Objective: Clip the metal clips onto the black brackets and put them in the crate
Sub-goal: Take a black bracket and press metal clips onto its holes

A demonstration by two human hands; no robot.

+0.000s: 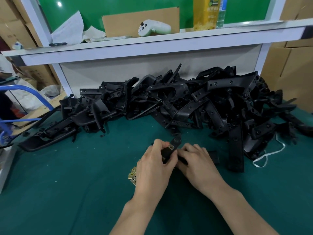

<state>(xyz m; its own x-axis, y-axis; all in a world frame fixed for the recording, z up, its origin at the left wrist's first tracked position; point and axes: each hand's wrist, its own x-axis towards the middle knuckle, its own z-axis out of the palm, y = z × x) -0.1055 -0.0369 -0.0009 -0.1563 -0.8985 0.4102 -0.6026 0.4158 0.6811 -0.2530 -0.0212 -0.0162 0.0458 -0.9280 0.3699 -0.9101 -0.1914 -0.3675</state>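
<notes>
My left hand (155, 164) grips a black bracket (174, 144) over the green table, fingers curled round its middle. A brass-coloured metal clip (171, 147) sits on the bracket just beside my fingertips. My right hand (194, 160) lies against the bracket's lower right part, fingers bent over it; the bracket's far end (213, 156) shows past my knuckles. A small heap of loose metal clips (133, 174) lies on the table left of my left wrist. No crate is in view.
A big pile of black brackets (186, 100) fills the back of the green table (67, 184). A white cord (269, 154) lies at the right. Above is a white shelf (152, 46) with a controller (153, 28), cardboard and bottles. Cardboard boxes (291, 68) stand at right.
</notes>
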